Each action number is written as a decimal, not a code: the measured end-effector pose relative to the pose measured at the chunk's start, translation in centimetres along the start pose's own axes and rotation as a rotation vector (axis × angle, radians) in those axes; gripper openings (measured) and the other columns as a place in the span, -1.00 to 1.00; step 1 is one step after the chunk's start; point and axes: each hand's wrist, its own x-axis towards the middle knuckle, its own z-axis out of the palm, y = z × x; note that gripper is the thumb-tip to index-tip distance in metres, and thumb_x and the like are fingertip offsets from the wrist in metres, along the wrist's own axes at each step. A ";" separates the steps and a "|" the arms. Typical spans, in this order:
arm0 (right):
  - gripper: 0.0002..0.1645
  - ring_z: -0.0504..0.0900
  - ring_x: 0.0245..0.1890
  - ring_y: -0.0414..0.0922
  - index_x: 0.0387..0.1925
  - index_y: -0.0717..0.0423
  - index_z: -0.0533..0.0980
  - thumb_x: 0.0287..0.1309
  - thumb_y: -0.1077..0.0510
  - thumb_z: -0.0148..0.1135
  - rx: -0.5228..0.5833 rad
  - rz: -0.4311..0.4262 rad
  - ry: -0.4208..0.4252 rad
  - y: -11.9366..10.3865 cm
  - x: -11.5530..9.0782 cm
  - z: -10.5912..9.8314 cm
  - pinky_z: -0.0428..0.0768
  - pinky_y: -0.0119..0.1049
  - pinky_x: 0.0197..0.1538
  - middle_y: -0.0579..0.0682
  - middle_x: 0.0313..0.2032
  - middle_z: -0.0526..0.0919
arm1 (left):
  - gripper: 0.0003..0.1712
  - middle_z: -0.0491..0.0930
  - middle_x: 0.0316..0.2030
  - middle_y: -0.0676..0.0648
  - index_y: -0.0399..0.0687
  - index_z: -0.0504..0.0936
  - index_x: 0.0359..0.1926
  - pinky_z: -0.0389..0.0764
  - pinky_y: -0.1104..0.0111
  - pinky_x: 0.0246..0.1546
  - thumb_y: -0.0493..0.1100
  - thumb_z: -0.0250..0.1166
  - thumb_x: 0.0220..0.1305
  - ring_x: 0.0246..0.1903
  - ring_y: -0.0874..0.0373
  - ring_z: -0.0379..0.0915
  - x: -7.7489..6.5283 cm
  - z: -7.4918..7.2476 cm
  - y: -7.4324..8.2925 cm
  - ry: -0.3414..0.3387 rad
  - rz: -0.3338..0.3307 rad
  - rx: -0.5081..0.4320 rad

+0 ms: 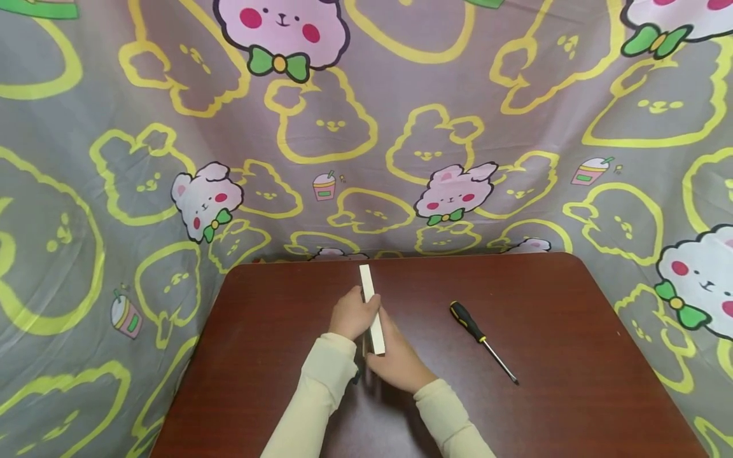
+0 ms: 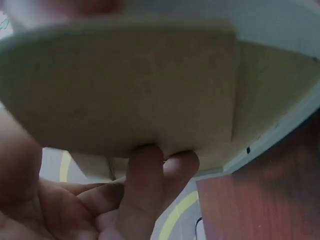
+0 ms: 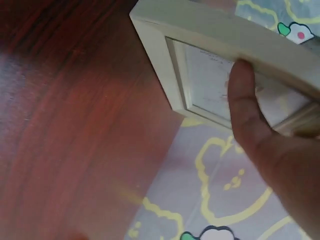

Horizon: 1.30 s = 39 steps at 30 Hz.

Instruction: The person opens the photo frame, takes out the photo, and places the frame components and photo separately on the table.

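A cream-white picture frame (image 1: 375, 323) stands on edge between my hands, its narrow side facing up. My left hand (image 1: 350, 315) grips it from the left, thumb over the top edge. The left wrist view shows its brown back, with a stiff brown flap (image 2: 135, 85) standing off the backing and two fingertips at the flap's lower edge. My right hand (image 1: 403, 364) holds the right side. In the right wrist view one finger lies across the picture front (image 3: 207, 82), by the inner rim.
A screwdriver (image 1: 469, 323) with a black and yellow handle lies to the right of my hands on the dark red-brown table (image 1: 561, 318). Patterned cloth (image 1: 366, 140) hangs close behind the table and along both sides.
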 end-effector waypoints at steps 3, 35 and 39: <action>0.24 0.25 0.37 -0.01 0.62 -0.05 -0.18 0.06 0.16 0.34 0.076 -0.009 -0.065 0.3 -0.2 -0.3 0.32 0.04 0.30 0.12 0.52 0.07 | -0.24 0.66 -0.17 -0.34 -0.35 0.29 0.41 0.60 0.00 -0.24 0.05 0.13 0.35 -0.30 -0.19 0.62 0.1 0.1 -0.1 0.029 -0.008 0.042; -0.41 0.62 -0.23 -0.04 0.27 0.37 0.41 0.27 0.17 0.20 0.124 0.447 0.229 5.5 -0.2 0.5 0.58 -0.13 -0.15 0.24 -0.12 0.67 | -0.24 0.50 0.17 -0.42 -0.23 0.04 0.55 0.48 -0.06 0.11 -0.25 0.01 0.38 0.11 -0.16 0.52 -0.5 -0.5 -6.1 0.012 -0.007 -0.403; -0.39 0.61 -0.26 -0.03 0.28 0.36 0.41 0.25 0.17 0.21 0.077 0.453 0.216 5.3 -0.2 0.2 0.58 -0.08 -0.14 0.20 -0.16 0.67 | -0.20 0.32 0.32 -0.46 -0.26 -0.02 0.55 0.28 -0.15 0.28 -0.25 0.02 0.36 0.29 -0.24 0.31 -0.4 -0.1 -7.1 -0.027 -0.074 -0.432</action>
